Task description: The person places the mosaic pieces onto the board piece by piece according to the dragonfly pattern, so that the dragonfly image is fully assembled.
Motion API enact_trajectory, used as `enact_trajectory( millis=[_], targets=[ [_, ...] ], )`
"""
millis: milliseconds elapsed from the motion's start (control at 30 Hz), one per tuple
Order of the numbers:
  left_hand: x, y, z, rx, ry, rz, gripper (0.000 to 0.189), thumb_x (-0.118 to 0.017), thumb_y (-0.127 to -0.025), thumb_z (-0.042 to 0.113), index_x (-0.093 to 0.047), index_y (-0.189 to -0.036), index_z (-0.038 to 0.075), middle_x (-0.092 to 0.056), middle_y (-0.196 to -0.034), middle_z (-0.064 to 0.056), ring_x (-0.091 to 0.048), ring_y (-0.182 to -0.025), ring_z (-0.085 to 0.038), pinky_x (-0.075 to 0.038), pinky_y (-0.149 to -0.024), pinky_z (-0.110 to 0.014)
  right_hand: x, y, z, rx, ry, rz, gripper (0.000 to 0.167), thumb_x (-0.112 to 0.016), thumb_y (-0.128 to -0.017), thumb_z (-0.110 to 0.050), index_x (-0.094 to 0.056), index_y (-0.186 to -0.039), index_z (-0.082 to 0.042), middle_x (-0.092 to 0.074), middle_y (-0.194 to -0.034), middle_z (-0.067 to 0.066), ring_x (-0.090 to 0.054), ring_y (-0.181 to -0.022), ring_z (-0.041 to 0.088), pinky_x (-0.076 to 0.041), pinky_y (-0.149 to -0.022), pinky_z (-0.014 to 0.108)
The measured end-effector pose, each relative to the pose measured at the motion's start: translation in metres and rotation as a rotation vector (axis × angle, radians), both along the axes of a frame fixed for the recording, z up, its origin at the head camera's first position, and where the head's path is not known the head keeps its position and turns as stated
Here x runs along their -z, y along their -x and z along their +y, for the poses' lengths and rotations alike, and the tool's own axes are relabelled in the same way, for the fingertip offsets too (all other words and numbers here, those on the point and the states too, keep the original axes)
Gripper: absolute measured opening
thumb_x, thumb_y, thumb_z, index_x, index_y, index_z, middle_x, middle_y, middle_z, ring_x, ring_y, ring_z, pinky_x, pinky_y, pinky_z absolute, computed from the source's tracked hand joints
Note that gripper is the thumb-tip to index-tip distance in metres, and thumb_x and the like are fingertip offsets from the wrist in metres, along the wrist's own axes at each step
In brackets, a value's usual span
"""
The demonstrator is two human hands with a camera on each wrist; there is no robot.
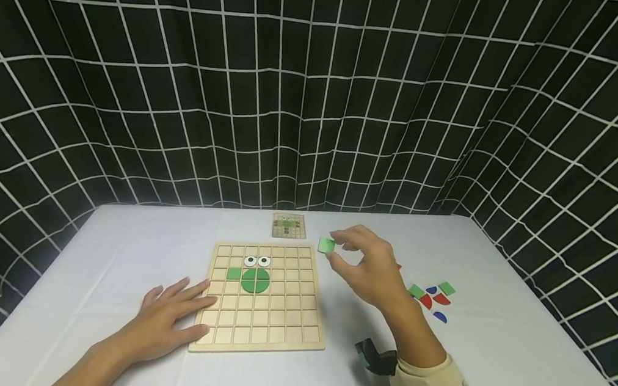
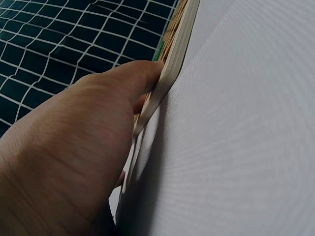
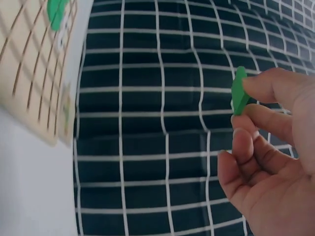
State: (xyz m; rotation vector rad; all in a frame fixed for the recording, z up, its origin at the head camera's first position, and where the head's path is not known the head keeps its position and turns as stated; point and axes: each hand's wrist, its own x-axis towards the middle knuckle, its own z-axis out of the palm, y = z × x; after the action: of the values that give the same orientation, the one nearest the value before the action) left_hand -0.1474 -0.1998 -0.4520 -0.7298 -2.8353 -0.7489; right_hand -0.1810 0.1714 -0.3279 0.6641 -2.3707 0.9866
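Note:
A wooden grid board (image 1: 288,302) lies flat on the white table. Near its top sit two white eye pieces (image 1: 257,261), a dark green circle made of quarter pieces (image 1: 255,280), and a light green square tile (image 1: 233,273) left of the circle. My left hand (image 1: 163,320) rests on the board's left edge with fingers spread; in the left wrist view its thumb (image 2: 142,76) lies over the rim. Between thumb and fingertips, my right hand (image 1: 366,262) pinches a green square tile (image 1: 326,245), held up beyond the board's upper right corner. The right wrist view shows this tile (image 3: 239,91) edge-on.
A small pattern card (image 1: 289,225) with a grid picture lies behind the board. To the right are loose pieces: green tiles (image 1: 446,288), red quarter pieces (image 1: 441,299) and blue half-rounds (image 1: 440,316). A black curtain with white grid lines (image 1: 271,122) surrounds the table.

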Motion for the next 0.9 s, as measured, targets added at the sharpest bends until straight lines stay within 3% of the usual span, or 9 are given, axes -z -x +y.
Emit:
enact_trajectory(
  millis=[267, 500, 700, 900],
  targets=[
    [-0.001, 0.001, -0.001, 0.001, 0.006, 0.002, 0.052, -0.063, -0.087, 0.054, -0.063, -0.13, 0.024, -0.043, -0.148, 0.002, -0.028, -0.137, -0.037, -0.009, -0.101, -0.067, 0.002, -0.002, -0.037, -0.106, 0.019, 0.0, 0.028, -0.079, -0.077, -0.005, -0.072, -0.104, -0.004, -0.067, -0.097, -0.002, -0.063, -0.087, 0.02, -0.052, -0.07, 0.033],
    [0.0, 0.002, -0.001, 0.002, 0.004, 0.0, 0.052, -0.063, -0.087, 0.055, -0.063, -0.13, 0.025, -0.042, -0.148, 0.002, -0.028, -0.137, -0.037, -0.009, -0.101, -0.067, 0.012, 0.002, -0.07, -0.196, 0.034, -0.047, 0.028, -0.077, -0.079, -0.004, -0.071, -0.106, -0.003, -0.066, -0.1, 0.001, -0.063, -0.088, 0.02, -0.053, -0.075, 0.034],
    [0.001, 0.003, 0.0, 0.009, 0.006, -0.009, 0.052, -0.061, -0.088, 0.056, -0.062, -0.131, 0.026, -0.042, -0.148, 0.003, -0.027, -0.138, -0.037, -0.008, -0.101, -0.068, 0.023, 0.005, -0.092, -0.209, 0.015, -0.092, 0.026, -0.076, -0.08, -0.006, -0.071, -0.106, -0.003, -0.065, -0.099, 0.002, -0.063, -0.089, 0.021, -0.053, -0.076, 0.036],
    [-0.001, 0.001, 0.0, 0.003, 0.015, -0.015, 0.051, -0.061, -0.088, 0.056, -0.063, -0.131, 0.028, -0.042, -0.148, 0.002, -0.028, -0.137, -0.038, -0.008, -0.1, -0.069, 0.036, 0.01, -0.112, -0.188, -0.042, -0.175, 0.026, -0.074, -0.084, -0.011, -0.071, -0.109, -0.005, -0.066, -0.098, 0.001, -0.062, -0.092, 0.02, -0.051, -0.077, 0.028]
  ],
)
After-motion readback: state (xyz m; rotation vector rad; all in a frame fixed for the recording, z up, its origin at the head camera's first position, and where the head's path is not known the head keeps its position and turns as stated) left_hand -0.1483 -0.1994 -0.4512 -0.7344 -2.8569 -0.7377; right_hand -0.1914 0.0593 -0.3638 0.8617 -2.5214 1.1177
